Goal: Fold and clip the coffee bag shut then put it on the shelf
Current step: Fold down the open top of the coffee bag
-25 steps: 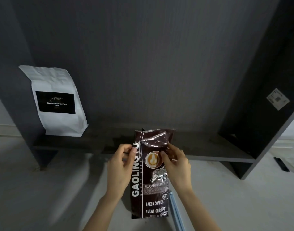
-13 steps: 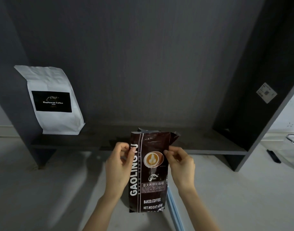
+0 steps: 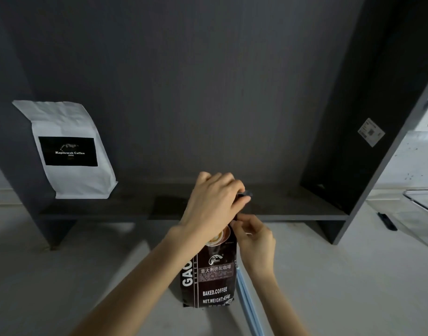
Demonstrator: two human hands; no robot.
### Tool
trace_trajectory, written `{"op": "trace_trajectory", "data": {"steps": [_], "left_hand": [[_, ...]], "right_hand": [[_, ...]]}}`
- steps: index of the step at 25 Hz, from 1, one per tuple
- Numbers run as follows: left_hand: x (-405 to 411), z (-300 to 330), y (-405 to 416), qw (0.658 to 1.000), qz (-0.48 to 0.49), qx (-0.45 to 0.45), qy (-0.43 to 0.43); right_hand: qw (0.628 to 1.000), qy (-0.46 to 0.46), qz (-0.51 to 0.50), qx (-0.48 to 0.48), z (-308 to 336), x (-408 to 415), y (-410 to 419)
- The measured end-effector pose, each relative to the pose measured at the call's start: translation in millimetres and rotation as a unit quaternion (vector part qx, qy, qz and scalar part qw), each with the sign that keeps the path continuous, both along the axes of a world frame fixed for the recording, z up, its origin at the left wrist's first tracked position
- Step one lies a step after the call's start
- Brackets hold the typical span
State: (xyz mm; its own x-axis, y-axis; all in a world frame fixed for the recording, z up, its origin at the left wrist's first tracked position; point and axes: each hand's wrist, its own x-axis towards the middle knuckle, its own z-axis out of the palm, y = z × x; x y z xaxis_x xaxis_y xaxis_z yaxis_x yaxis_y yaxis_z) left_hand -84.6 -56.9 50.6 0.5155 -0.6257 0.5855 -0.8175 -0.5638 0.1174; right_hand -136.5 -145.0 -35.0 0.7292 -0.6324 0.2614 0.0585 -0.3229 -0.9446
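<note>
Your coffee bag (image 3: pixel 214 275) stands upright on the table, just before the shelf (image 3: pixel 293 209)'s front edge. It looks full, so probably bottom-heavy, its foil soft and slick. Left hand (image 3: pixel 214 202) folds the top over; right hand (image 3: pixel 253 236) pinches its side.

Left hand (image 3: pixel 214 202) covers top of coffee bag (image 3: pixel 211 275); fold there hidden, brand lettering cut to "GAO". Right hand (image 3: pixel 254 238) fingertips tucked behind bag's right edge. Small print on bag too fine to read. Sticker (image 3: pixel 371 132) on shelf's right wall unreadable. Pale blue strip (image 3: pixel 249 309) runs off bottom edge.
</note>
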Motion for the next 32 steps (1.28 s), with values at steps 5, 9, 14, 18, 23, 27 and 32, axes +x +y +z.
{"op": "trace_trajectory", "data": {"steps": [5, 9, 14, 18, 23, 27, 32], "left_hand": [[3.5, -7.4, -3.5, 0.999, 0.037, 0.013, -0.015], [5.4, -2.9, -2.6, 0.999, 0.045, 0.002, -0.013], [5.2, 0.6, -1.1, 0.997, 0.070, -0.008, -0.022], [3.8, 3.2, 0.5, 0.999, 0.044, 0.019, -0.015], [7.2, 17.0, 26.2, 0.997, -0.001, -0.071, 0.040], [16.3, 5.9, 52.9, 0.976, 0.004, -0.183, 0.121], [18.0, -39.5, 73.8, 0.869, -0.093, -0.281, 0.396]], "right_hand": [[1.000, 0.000, 0.002, 0.009, -1.6, -4.7, 2.3], [1.000, -0.006, 0.006, 0.010, -2.3, -5.8, 5.6], [1.000, -0.011, 0.012, -0.002, -2.7, -9.8, 7.3], [1.000, -0.014, 0.011, 0.003, -5.6, -13.4, 6.2], [0.998, -0.022, 0.012, 0.052, -7.6, -14.8, -1.4], [0.997, -0.026, 0.015, 0.070, -9.6, -10.9, -2.1], [0.996, -0.016, 0.028, 0.086, -12.0, -9.3, -5.4]]}}
